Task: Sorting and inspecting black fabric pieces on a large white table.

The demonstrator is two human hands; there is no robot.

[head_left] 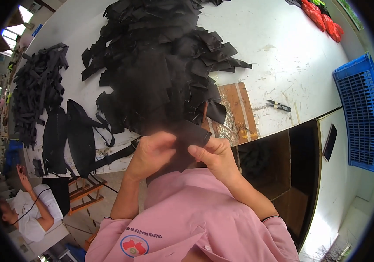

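A black fabric piece (191,134) is held up at the near edge of the table, in front of my chest. My right hand (216,158) pinches its right end between thumb and fingers. On its left side, my left hand (154,153) is curled with the fingertips against the dark cloth; a smudge blurs this area. Just beyond both hands lies a big heap of black fabric pieces (152,78), overlapping and loosely stacked. The lower part of the held piece blends into the dark cloth around it.
Black straps (38,87) are piled at left, near black pouches (81,139) with webbing. Right of the heap are a cardboard piece (239,113) and thread snips (278,106). Farther right are a phone (330,142), a blue crate (361,113) and red bags (322,19). Another person (34,205) sits lower left.
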